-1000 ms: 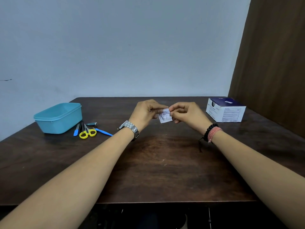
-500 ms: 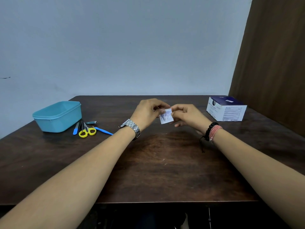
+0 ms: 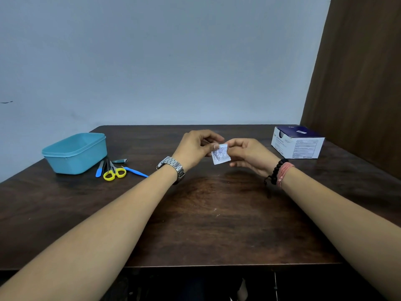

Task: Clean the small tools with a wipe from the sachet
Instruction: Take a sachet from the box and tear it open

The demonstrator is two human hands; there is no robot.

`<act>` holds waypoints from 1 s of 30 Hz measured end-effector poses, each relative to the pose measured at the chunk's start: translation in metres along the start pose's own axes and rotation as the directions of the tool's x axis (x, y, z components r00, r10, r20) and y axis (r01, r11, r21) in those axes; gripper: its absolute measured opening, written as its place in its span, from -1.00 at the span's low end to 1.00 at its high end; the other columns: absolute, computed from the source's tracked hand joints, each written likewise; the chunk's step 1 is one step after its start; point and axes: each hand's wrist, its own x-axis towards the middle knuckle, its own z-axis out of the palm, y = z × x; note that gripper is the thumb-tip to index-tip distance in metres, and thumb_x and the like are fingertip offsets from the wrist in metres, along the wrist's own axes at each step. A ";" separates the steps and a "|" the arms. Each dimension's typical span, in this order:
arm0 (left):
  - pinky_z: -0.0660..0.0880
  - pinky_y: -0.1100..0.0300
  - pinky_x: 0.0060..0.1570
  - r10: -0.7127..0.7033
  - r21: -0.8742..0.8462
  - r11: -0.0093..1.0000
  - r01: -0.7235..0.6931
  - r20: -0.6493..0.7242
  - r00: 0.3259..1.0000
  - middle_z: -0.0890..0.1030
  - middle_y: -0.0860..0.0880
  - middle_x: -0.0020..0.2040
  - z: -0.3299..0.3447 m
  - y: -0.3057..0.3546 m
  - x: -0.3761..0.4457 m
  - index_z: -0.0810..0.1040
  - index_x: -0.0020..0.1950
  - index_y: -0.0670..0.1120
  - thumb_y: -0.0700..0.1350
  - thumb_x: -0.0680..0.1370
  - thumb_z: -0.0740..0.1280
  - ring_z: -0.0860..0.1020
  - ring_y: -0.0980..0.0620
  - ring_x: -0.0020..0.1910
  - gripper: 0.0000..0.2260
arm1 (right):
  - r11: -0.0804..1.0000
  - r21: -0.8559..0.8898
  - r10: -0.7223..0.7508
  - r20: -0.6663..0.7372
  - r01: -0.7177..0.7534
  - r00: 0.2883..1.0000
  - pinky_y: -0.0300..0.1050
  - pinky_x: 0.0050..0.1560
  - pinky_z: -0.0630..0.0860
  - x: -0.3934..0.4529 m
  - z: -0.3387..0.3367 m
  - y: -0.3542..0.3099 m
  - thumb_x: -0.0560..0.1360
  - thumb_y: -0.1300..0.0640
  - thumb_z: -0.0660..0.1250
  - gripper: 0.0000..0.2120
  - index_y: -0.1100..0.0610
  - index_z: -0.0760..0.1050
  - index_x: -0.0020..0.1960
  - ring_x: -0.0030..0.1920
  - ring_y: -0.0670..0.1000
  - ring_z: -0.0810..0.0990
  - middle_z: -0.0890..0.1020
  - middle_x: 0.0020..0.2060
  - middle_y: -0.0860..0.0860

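**Sachet not open yet, tools untouched**

While I've got the sachet (image 3: 219, 156) pinched at its top edge between my left hand (image 3: 196, 148) and right hand (image 3: 247, 154), nothing's actually been cleaned. Head view is all there is: both hands grip the packet above the middle of the table (image 3: 217, 224), and I can't tell if the tear has started. No wipe showing, so I'd say I'm at step one.

The small tools (image 3: 115, 169) lie well off to my left, just beside the blue tub (image 3: 76, 152): yellow-handled scissors, nail clipper, a couple of blue-handled bits. White box (image 3: 297, 144) sits far right. Between them there's bare wood for working, and the near table edge is well away from the tools.
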 end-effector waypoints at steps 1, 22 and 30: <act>0.63 0.22 -0.17 0.001 0.019 1.000 -0.001 0.007 1.000 0.67 0.01 -0.18 0.001 0.000 0.000 0.67 -0.01 -0.04 -0.26 0.49 0.43 0.64 0.10 -0.16 -0.85 | 0.999 -0.033 -0.007 -0.009 0.006 1.000 -0.29 -0.33 0.57 0.000 0.001 0.000 0.52 0.36 0.33 -0.88 0.16 0.54 -0.09 -0.31 -0.09 0.57 0.61 -0.22 0.09; 0.62 0.11 -0.07 -0.142 -0.150 0.977 0.154 0.086 0.986 0.68 -0.17 -0.02 -0.002 0.003 -0.003 0.64 0.02 -0.04 -0.27 0.47 0.45 0.66 -0.04 -0.04 -0.81 | 0.979 -0.113 -0.184 -0.138 0.169 0.973 -0.28 -0.27 0.60 -0.001 0.000 -0.005 0.49 0.35 0.39 -0.91 0.18 0.58 -0.09 -0.29 -0.04 0.67 0.70 -0.23 0.17; 0.63 0.10 -0.07 -0.175 -0.123 0.976 0.181 0.055 0.983 0.68 -0.16 -0.03 -0.002 -0.001 -0.003 0.64 0.01 -0.03 -0.28 0.48 0.44 0.67 -0.08 -0.02 -0.82 | 0.979 -0.142 -0.173 -0.201 0.146 0.964 -0.20 -0.16 0.65 0.005 -0.008 0.001 0.50 0.33 0.40 -0.93 0.22 0.57 -0.04 -0.17 0.05 0.68 0.69 -0.14 0.24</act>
